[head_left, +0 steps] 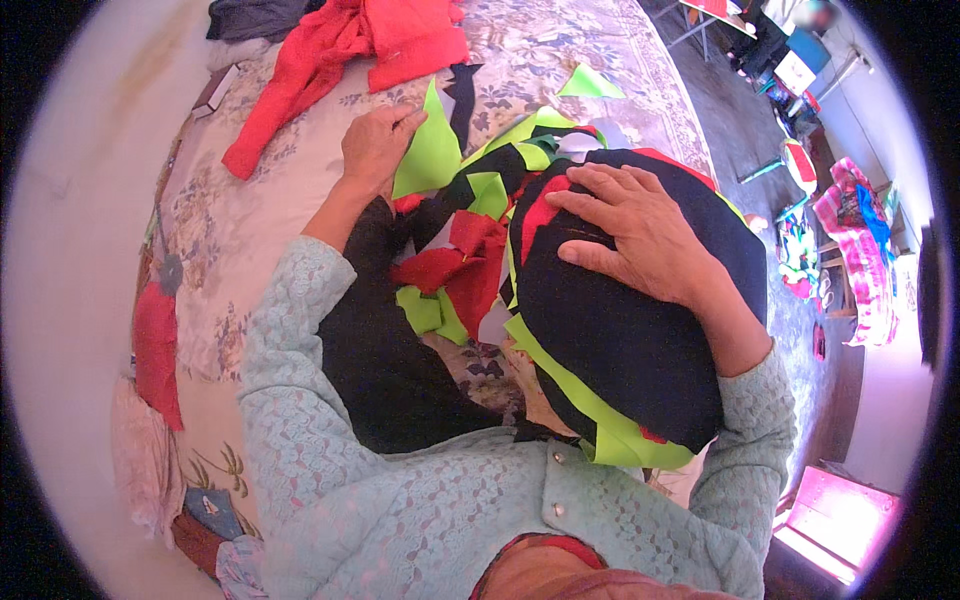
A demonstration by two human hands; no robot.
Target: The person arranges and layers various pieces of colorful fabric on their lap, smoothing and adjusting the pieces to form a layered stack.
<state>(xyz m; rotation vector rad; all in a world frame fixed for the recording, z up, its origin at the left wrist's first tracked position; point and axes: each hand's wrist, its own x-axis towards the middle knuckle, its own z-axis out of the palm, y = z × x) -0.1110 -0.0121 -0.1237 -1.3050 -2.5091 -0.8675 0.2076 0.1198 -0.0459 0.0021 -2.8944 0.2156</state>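
My left hand pinches the edge of a lime-green fabric scrap and holds it upright over the bed. On the right, my right hand lies with fingers spread on a stack of black fabric pieces. Lime-green fabric and bits of red show along that stack's edges. Between my hands is a loose heap of offcuts, with a red scrap and a smaller lime-green scrap. A large black cloth lies under my left forearm.
A patterned bedspread covers the bed. Red garments and dark cloth lie at its far end. A lime-green triangle rests beyond the heap. On the right are the floor and a chair draped with pink cloth.
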